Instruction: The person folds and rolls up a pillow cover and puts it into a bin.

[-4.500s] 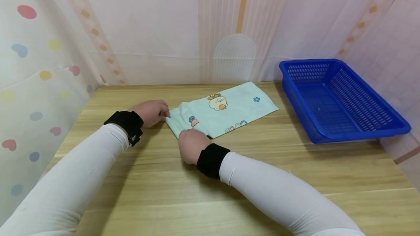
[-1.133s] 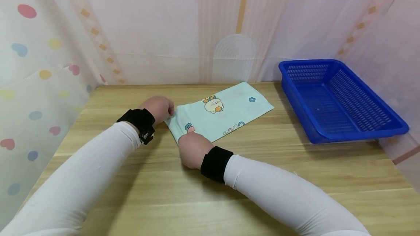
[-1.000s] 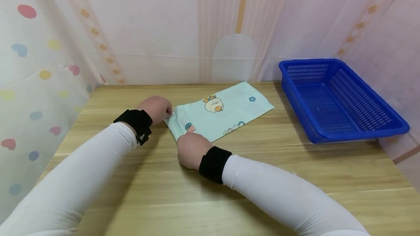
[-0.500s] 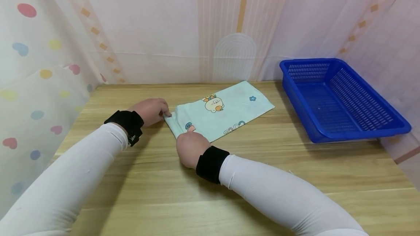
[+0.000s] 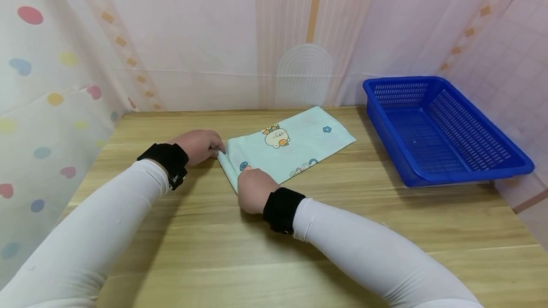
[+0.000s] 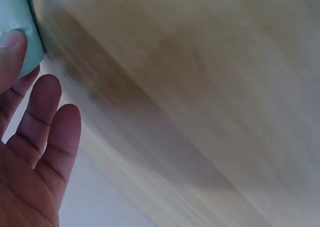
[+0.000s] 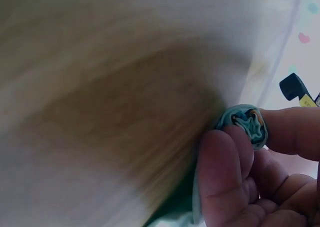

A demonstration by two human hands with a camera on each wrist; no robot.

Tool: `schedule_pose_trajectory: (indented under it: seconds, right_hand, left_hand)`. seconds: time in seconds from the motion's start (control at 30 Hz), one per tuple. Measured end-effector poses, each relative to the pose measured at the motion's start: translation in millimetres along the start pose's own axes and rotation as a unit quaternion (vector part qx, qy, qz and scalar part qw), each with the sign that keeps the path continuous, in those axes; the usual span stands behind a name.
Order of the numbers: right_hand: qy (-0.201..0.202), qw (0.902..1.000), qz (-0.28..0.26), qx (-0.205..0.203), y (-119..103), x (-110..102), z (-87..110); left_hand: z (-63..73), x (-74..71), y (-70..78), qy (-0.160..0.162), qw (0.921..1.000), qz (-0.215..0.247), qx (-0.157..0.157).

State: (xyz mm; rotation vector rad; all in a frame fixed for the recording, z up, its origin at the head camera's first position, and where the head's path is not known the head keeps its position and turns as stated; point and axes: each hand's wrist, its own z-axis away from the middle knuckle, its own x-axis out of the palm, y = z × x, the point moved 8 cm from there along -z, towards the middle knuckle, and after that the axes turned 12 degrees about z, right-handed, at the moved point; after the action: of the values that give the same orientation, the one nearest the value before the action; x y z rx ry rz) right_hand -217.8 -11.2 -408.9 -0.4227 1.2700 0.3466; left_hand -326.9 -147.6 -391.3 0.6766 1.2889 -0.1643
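Observation:
A pale mint-green cloth (image 5: pixel 299 141) printed with a bear, a flower and rainbows lies flat on the table, its left end turned into a narrow roll. My left hand (image 5: pixel 198 147) pinches the far end of that roll; in the left wrist view the thumb presses on the green cloth (image 6: pixel 31 47) while two other fingers stay off it. At the near end, my right hand (image 5: pixel 257 190) grips the roll. The right wrist view shows the coiled cloth end (image 7: pixel 252 124) between thumb and fingers. From above, the right fingertips are hidden.
A blue slotted plastic basket (image 5: pixel 398 156) stands at the right of the wooden table (image 5: pixel 205 251). Patterned curtains (image 5: pixel 192 37) hang behind the table and at both sides. Black bands (image 5: pixel 164 160) wrap both wrists.
The creased left end of the cloth is now a neater, tighter roll. My left hand shifted along the edge and came back to the corner. The cloth sits slightly further left.

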Motion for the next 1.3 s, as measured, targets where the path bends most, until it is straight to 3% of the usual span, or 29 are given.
schedule_pose_trajectory:
  seconds: [0.17, 0.5, 0.67, 0.8, 0.93, 1.1, 1.3]
  right_hand:
    - [-0.015, 0.9983, -0.055, 0.006, 10.6, -0.8, -1.6]
    - [-0.042, 0.9970, -0.065, -0.006, 20.2, -0.3, -5.2]
    - [-0.072, 0.9860, -0.150, 0.009, 25.8, 4.1, -6.7]
    - [-0.084, 0.9820, -0.169, 0.014, 29.1, 6.4, -9.7]
    - [-0.059, 0.9882, -0.141, 0.004, 32.6, 3.9, -9.8]
    - [0.013, 0.9982, -0.052, -0.026, 20.2, -7.1, -0.4]
    - [0.061, 0.9957, 0.054, -0.045, -4.2, -6.4, 18.9]
  left_hand:
    - [-3.6, 2.9, -1.2, -0.023, 0.9996, -0.004, -0.016]
    - [-17.9, 2.5, -1.7, -0.046, 0.9961, 0.003, -0.075]
    - [-22.2, -1.3, 3.7, -0.039, 0.9937, 0.035, -0.099]
    - [-22.8, -5.1, 1.7, -0.019, 0.9907, 0.055, -0.123]
    - [-22.8, -8.0, 4.4, 0.006, 0.9914, 0.039, -0.125]
    - [-16.2, -5.3, 13.3, 0.010, 0.9966, -0.002, -0.082]
    - [-7.3, 0.1, 12.3, -0.002, 0.9988, -0.014, -0.047]
